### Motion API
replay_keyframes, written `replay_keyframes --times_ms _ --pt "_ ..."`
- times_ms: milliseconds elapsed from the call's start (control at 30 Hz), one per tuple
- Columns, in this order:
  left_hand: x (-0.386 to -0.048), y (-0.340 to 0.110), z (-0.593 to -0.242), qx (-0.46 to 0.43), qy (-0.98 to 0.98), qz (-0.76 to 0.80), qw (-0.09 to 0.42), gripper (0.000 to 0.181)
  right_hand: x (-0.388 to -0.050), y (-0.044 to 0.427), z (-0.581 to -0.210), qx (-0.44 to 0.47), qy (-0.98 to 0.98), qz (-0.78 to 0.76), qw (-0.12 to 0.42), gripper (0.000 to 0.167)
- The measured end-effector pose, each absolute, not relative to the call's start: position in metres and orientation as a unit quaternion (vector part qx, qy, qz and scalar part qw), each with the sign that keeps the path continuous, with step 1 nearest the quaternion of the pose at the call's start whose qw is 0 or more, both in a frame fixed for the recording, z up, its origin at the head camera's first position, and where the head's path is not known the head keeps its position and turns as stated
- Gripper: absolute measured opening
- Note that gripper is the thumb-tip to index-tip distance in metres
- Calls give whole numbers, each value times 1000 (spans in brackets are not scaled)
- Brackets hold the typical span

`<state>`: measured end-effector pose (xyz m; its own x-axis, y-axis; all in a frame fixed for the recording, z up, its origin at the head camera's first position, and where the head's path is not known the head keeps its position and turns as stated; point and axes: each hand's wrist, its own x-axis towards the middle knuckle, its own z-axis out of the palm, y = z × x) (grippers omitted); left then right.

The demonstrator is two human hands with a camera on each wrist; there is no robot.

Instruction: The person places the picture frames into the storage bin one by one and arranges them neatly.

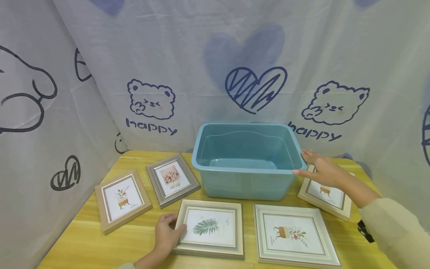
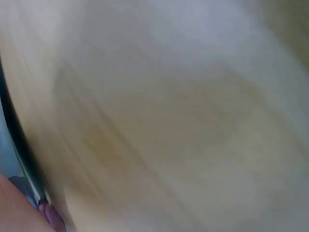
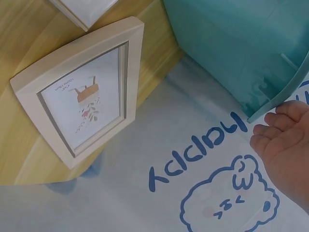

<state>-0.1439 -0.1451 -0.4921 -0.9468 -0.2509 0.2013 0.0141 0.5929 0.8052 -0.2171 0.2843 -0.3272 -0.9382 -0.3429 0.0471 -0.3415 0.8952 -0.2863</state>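
Note:
At the front middle of the table lies a picture frame (image 1: 237, 231) with a green leaf print. My left hand (image 1: 167, 231) grips its left edge, the thumb on top and the fingers at the side. A blurred bit of that hand shows at the lower left of the left wrist view. Behind the frame stands a blue plastic bin (image 1: 246, 185), upright with its inside bare. My right hand (image 1: 320, 170) rests against the bin's right rim near the front corner. In the right wrist view its fingers (image 3: 274, 126) are fairly straight beside the rim.
Around the bin lie a tan frame (image 1: 146, 203) and a grey frame (image 1: 156, 186) at left, a silvery frame (image 1: 260, 231) at front right, and a cream frame (image 3: 130, 63) partly under my right arm. A printed curtain (image 1: 188, 56) hangs behind the wooden table (image 1: 84, 239).

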Motion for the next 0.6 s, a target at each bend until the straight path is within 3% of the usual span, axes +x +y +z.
replay_keyframes --times_ms 600 --pt "-149 -156 -457 72 -839 -535 66 36 -222 283 -324 -183 973 -143 11 86"
